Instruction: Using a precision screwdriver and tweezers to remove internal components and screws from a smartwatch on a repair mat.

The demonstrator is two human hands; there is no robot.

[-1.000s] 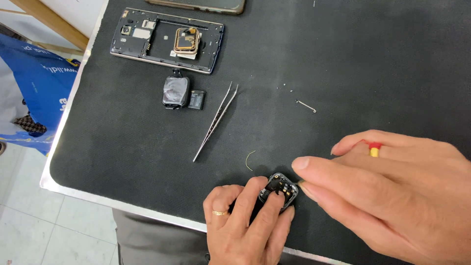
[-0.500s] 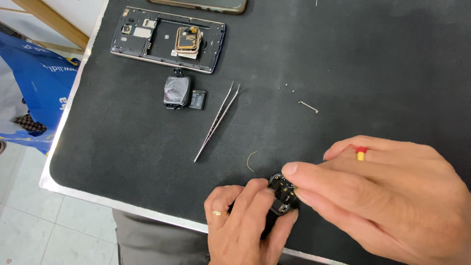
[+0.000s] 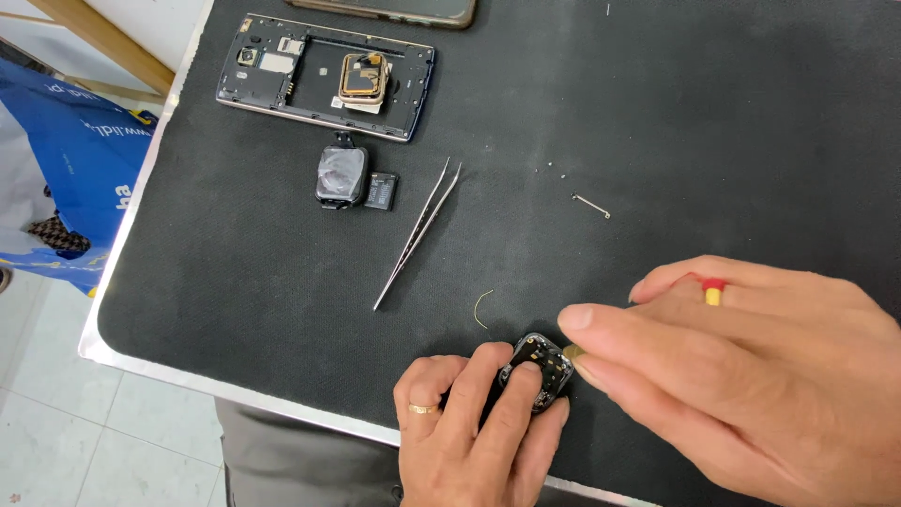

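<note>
My left hand [image 3: 469, 427], with a gold ring on one finger, pinches a small black opened watch body [image 3: 538, 368] against the black mat near the table's front edge. My right hand [image 3: 751, 376] comes in from the right and holds a small screwdriver with a red and yellow end [image 3: 713, 289]; its fingertips and the tool's tip touch the right side of the watch body. A short curved wire [image 3: 481, 307] lies just behind the watch body.
Metal tweezers [image 3: 419, 232] lie in the middle of the black mat [image 3: 235, 272]. Behind them sit a small wrapped black part [image 3: 340, 176], a small chip [image 3: 380, 191] and an opened phone frame [image 3: 324, 75]. A thin pin [image 3: 591, 206] lies further right. Blue fabric [image 3: 75, 178] is off the left edge.
My right hand has shifted slightly left and back onto the watch body. My left hand's fingers have adjusted their grip on it. The other parts have not moved.
</note>
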